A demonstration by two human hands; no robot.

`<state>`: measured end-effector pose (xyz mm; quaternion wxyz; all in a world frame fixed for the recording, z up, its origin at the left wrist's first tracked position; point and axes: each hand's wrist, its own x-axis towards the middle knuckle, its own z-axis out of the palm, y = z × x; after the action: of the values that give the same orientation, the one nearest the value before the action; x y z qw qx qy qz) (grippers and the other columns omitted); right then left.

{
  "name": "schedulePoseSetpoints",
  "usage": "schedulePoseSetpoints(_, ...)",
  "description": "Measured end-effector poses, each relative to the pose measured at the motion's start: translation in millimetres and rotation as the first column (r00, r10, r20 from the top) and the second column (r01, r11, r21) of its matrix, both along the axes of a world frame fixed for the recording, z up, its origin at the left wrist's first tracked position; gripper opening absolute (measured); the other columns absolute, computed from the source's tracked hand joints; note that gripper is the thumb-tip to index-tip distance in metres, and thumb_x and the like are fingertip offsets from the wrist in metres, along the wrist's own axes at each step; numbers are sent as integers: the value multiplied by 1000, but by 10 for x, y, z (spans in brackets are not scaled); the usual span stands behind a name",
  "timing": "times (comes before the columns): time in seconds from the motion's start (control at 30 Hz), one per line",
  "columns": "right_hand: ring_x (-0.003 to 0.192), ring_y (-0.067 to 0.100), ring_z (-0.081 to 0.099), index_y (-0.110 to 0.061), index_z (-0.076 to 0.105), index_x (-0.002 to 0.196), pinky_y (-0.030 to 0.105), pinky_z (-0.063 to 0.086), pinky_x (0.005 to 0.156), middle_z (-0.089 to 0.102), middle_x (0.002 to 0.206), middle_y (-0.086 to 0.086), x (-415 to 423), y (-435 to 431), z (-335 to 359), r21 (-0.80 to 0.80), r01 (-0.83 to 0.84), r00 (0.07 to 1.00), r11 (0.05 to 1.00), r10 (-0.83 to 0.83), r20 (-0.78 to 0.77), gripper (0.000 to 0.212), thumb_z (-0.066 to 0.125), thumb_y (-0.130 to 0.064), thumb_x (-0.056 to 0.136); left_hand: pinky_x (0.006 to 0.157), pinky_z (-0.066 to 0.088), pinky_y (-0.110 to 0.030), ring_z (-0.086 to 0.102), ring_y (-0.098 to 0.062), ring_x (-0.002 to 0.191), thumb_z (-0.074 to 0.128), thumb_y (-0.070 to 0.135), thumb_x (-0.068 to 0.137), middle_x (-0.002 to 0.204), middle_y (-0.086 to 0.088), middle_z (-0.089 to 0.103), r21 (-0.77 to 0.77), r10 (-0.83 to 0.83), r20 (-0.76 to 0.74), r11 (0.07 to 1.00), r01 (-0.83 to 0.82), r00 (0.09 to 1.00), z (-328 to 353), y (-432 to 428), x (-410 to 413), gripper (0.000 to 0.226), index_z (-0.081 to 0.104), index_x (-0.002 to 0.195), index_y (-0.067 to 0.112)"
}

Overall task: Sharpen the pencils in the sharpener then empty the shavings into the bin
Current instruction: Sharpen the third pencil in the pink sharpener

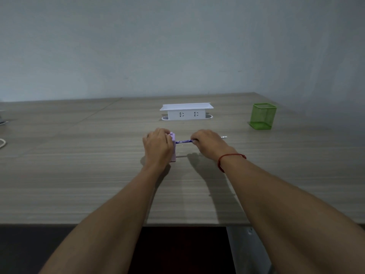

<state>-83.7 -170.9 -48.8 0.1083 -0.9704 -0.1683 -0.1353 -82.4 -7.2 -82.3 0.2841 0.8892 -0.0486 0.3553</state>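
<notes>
So both arms are stretched out over a wood-grain table (79, 175), and the action is all happening in the middle of it. The left hand (158, 146) is wrapped around a small lilac sharpener (173, 144) that stands upright on the tabletop, fingers curled over its top and far side so most of the body is hidden, only the right face and a strip down to the base show. A purple pencil (183, 142) sticks out of that right face, lying roughly level and pointing to the right. The right hand (209, 144) is pinching the pencil's shaft between thumb and fingertips, closed tight on it, and the silvery end of the pencil (224, 137) pokes out past the back of that hand. There's a red string bracelet (229, 159) on the right wrist. Further back, near the middle, sits a white pop-up socket box (186, 112) with its lid flipped up. Off to the right and well apart from the hands is a green mesh bin (262, 116), upright; can't tell what's in it from here.
</notes>
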Motion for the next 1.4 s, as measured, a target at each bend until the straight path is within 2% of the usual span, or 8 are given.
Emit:
schedulePoseSetpoints(0.3,83,20,52,-9,67,109,28,36,72,65,104,11,27,252,17,-23,-37,997,999,35,-63,25,45,-17,101,83,42,-39,56,-28,90,38,25,91,100,-13,66,-25,-13,-39,1000,12,999,-18,52,59,34,65,99,4)
schedulePoseSetpoints(0.47,105,30,59,-13,63,114,37,46,87,64,114,11,-16,107,-37,-27,24,998,999,-23,63,25,45,-12,97,92,44,-36,57,-28,108,31,26,87,118,-14,63,-98,-212,-153,975,199,965,106,142,7,45,61,114,6)
schedulePoseSetpoints(0.6,123,27,51,-15,47,137,35,39,99,52,136,9,-119,111,39,-8,-21,998,1000,22,61,56,49,7,85,106,38,-37,50,-27,124,34,21,94,136,-14,53,-209,-189,-151,965,156,970,90,324,-62,44,48,133,5)
schedulePoseSetpoints(0.73,125,33,49,-18,38,139,46,42,101,40,141,10,-181,348,95,24,-122,990,992,123,-68,62,65,-14,84,100,45,-35,59,-25,112,44,7,92,125,-10,62,-131,-165,-391,984,122,905,-46,492,-67,34,59,122,7)
schedulePoseSetpoints(0.87,125,41,47,-22,24,147,53,43,100,6,160,10,-176,523,83,-65,-113,987,991,104,-118,78,67,-28,83,83,54,-42,65,-31,92,45,10,78,99,-13,72,54,-149,-446,980,192,883,-99,492,-89,28,68,92,12)
schedulePoseSetpoints(0.93,120,41,50,-20,29,144,54,45,96,13,158,11,-156,580,53,-106,-92,995,990,87,-57,64,59,-27,87,80,54,-44,64,-35,91,45,11,80,98,-16,71,133,-110,-444,973,186,889,-99,491,-87,23,66,90,10)
schedulePoseSetpoints(1.03,104,36,57,-12,45,124,50,50,88,45,129,14,-90,647,-3,-63,-73,997,995,74,20,37,50,-28,91,79,53,-45,64,-36,92,46,18,88,100,-16,70,245,-75,-439,949,200,895,-147,515,-37,21,65,93,12)
schedulePoseSetpoints(1.4,104,33,56,-11,49,122,47,50,89,49,120,12,63,736,-81,-42,-33,999,999,35,41,43,55,-35,87,81,52,-42,64,-32,97,49,19,91,107,-13,69,388,-104,-440,874,293,892,-167,601,85,17,63,100,15)
